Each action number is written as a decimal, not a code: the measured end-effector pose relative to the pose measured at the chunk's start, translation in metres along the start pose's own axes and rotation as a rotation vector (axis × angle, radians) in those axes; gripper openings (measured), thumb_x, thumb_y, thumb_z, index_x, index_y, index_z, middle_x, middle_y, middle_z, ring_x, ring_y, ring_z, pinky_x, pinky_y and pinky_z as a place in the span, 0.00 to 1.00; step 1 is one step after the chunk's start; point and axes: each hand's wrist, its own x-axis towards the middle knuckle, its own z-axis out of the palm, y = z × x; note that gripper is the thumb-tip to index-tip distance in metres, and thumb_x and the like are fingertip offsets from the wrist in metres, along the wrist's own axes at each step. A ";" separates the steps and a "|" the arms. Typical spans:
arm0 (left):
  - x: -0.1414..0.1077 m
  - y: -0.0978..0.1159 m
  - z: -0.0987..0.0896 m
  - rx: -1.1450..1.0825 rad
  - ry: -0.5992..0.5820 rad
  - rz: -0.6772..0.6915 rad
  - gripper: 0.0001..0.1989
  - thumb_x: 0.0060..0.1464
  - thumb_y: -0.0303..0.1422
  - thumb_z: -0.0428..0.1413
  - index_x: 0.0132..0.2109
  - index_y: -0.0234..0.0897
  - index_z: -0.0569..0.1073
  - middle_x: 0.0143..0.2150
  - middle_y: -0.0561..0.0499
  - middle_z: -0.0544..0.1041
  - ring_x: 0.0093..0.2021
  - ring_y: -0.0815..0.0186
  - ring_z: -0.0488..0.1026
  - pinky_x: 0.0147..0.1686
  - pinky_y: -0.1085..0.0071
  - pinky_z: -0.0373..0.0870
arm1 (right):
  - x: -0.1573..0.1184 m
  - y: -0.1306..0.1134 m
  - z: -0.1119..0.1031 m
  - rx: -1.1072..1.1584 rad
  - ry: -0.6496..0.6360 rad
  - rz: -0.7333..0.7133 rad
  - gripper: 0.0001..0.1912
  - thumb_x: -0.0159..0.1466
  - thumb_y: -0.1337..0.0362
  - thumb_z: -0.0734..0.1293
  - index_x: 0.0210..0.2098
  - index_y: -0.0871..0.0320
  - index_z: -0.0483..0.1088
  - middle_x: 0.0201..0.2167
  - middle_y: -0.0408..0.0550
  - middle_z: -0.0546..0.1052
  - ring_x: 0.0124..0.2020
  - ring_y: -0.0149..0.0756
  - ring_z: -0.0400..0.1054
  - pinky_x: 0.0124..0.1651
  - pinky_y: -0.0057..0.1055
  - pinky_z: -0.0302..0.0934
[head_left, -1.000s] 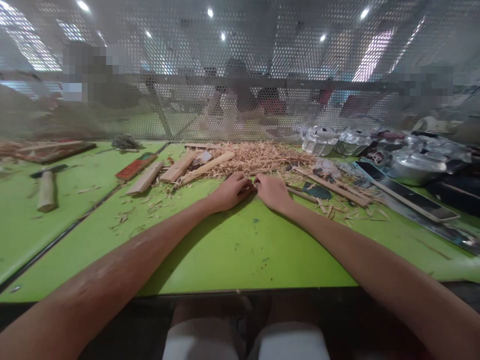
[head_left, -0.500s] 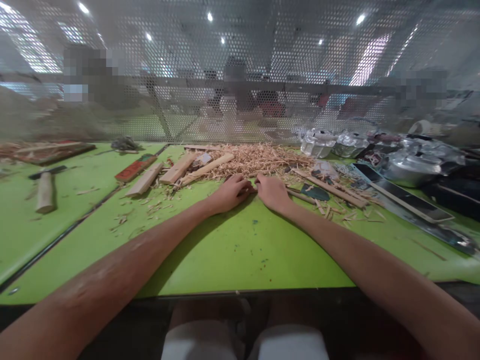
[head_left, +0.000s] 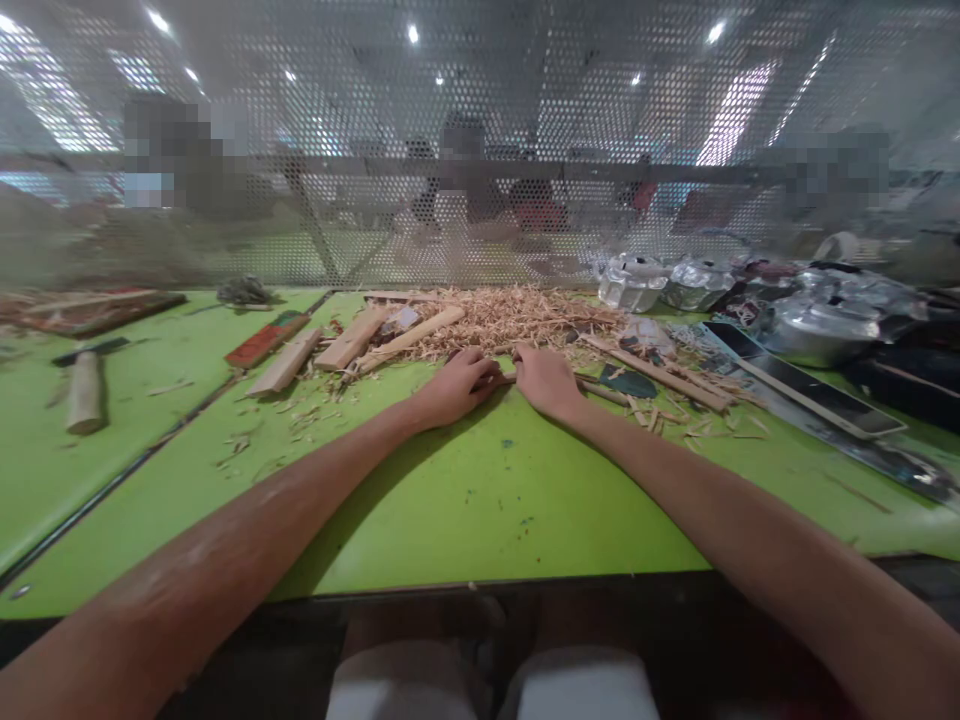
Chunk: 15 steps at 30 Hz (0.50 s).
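My left hand (head_left: pixel 459 387) and my right hand (head_left: pixel 545 380) lie knuckles-up side by side at the near edge of a heap of wood shavings (head_left: pixel 517 315) on the green table (head_left: pixel 465 500). Their fingertips meet over a thin wooden stick (head_left: pixel 600 392), which runs out to the right from under my right hand. A short piece of it shows between the two hands. The fingers of both hands are curled down on it, and the grip itself is hidden beneath them.
Wooden blocks (head_left: pixel 352 340) and a red-topped block (head_left: pixel 262 340) lie at the back left, and a mallet (head_left: pixel 82 392) at the far left. Long wooden strips (head_left: pixel 660 372), a dark flat tray (head_left: pixel 810 395) and shiny metal pots (head_left: pixel 817 335) fill the right. A perforated metal screen (head_left: pixel 480 150) closes the back.
Both hands stay together at the edge of the shavings. Only the view has shifted slightly.
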 end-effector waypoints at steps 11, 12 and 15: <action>-0.001 0.002 -0.001 -0.037 0.006 0.019 0.10 0.77 0.37 0.55 0.53 0.39 0.79 0.52 0.40 0.76 0.52 0.52 0.76 0.55 0.54 0.78 | -0.008 -0.012 -0.002 -0.025 -0.035 -0.083 0.22 0.82 0.69 0.59 0.67 0.61 0.79 0.56 0.62 0.89 0.57 0.50 0.83 0.55 0.36 0.69; -0.001 0.001 -0.001 -0.036 0.004 0.015 0.10 0.77 0.38 0.55 0.53 0.39 0.79 0.52 0.40 0.76 0.52 0.52 0.76 0.55 0.54 0.78 | -0.007 -0.010 -0.002 -0.014 -0.031 -0.068 0.22 0.82 0.69 0.59 0.67 0.60 0.79 0.56 0.62 0.89 0.58 0.50 0.83 0.55 0.36 0.69; 0.000 0.001 0.000 -0.024 0.001 0.004 0.11 0.78 0.40 0.55 0.53 0.40 0.79 0.52 0.41 0.76 0.51 0.52 0.76 0.54 0.54 0.78 | -0.004 -0.005 -0.002 0.013 -0.017 -0.026 0.23 0.82 0.70 0.59 0.66 0.58 0.80 0.57 0.60 0.89 0.57 0.50 0.83 0.55 0.37 0.70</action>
